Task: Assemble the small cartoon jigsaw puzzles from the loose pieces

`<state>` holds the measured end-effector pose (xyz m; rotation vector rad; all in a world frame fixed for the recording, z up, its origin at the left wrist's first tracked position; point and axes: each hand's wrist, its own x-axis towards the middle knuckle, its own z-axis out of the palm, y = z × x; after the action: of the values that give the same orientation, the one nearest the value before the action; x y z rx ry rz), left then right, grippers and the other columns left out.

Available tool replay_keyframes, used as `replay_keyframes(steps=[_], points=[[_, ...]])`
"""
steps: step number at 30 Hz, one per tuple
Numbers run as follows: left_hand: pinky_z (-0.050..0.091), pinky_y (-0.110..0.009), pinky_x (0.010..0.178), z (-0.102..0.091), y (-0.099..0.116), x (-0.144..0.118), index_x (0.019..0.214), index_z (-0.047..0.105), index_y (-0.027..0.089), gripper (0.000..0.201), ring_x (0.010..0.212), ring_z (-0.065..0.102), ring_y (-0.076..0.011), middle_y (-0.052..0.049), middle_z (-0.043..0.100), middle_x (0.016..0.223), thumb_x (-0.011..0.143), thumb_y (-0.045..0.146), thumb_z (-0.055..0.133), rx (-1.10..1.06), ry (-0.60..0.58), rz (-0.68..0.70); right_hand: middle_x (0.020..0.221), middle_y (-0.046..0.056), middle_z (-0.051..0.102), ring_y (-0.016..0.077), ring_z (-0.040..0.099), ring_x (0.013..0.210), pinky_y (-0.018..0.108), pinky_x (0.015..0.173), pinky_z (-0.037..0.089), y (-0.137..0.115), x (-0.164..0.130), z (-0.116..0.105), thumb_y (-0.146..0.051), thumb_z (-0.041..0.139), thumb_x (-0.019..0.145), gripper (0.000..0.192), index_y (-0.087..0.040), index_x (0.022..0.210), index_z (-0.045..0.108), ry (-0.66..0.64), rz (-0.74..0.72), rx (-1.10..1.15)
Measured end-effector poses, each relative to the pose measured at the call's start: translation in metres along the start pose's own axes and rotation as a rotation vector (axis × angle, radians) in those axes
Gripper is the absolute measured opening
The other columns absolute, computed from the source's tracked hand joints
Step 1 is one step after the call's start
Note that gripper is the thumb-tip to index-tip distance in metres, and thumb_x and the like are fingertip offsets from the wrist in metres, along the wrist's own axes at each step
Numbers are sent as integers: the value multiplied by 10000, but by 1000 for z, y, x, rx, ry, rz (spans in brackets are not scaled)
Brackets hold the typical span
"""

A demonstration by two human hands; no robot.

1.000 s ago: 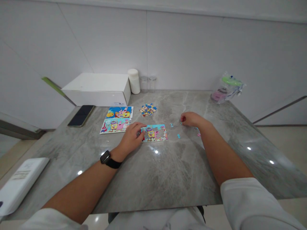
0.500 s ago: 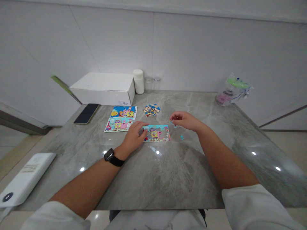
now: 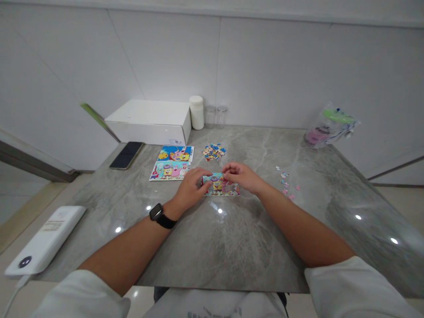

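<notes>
1. Both hands are down on the small puzzle board [image 3: 221,185] near the middle of the table [image 3: 232,238]. Left hand [image 3: 191,189] rests flat-ish on the board's left end with fingers curled over it, pinning it rather than lifting it. Right hand [image 3: 241,176] has its fingertips pressed at the top edge of the board; can't tell if there's a piece pinched under them, too small to see.

2. What could go wrong: the tabletop looks glossy, so if the left hand lets up, the board could skate away under the right hand's push. Pressing a piece in crooked could also pop its neighbours out.

3. Loose bits: a little scatter of pink and blue pieces [image 3: 285,182] sits toward the right edge, well apart from the board. A sleeve dragging through could sweep them off. Another heap of pieces [image 3: 213,151] lies just behind the board.

4. Two finished picture cards [image 3: 172,163] lie left of the board, a phone [image 3: 126,154] beyond them near the left edge.

5. Containers: a white box [image 3: 150,121] at the back is shut, contents hidden. A white jar [image 3: 196,112] beside it is opaque, and two clear jars [image 3: 216,115] look empty. A clear bag [image 3: 329,124] at the back right corner holds something green and pink, can't make out what.

6. White power bank [image 3: 46,240] at the near left corner.
</notes>
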<state>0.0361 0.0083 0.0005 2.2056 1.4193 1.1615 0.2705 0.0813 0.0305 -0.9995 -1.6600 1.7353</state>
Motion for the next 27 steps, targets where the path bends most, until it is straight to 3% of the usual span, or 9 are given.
replay_keyframes(steps=[12,18,27], points=[[531,-449,1002,0,4,0,1138,711,249,235,1085,676,-257,-73,742,1118,965,408,719,-4,2,54,778,5,778,150,724,709,241,646,540,7,-3,32,-331,835,764,256,-217,875,634,37,47,63],[531,-445,1008,1,2,-1,1133,717,247,203,1087,675,-249,-73,739,1117,976,373,695,28,6,82,777,1,754,117,626,610,218,546,446,7,-4,33,-402,877,710,327,-211,858,656,40,91,76],[543,-429,985,1,-2,-1,1163,753,259,219,1065,676,-237,-72,733,1104,1006,389,673,7,13,80,750,-9,703,114,587,613,224,546,448,13,-1,29,-460,860,721,328,-219,857,683,32,135,62]])
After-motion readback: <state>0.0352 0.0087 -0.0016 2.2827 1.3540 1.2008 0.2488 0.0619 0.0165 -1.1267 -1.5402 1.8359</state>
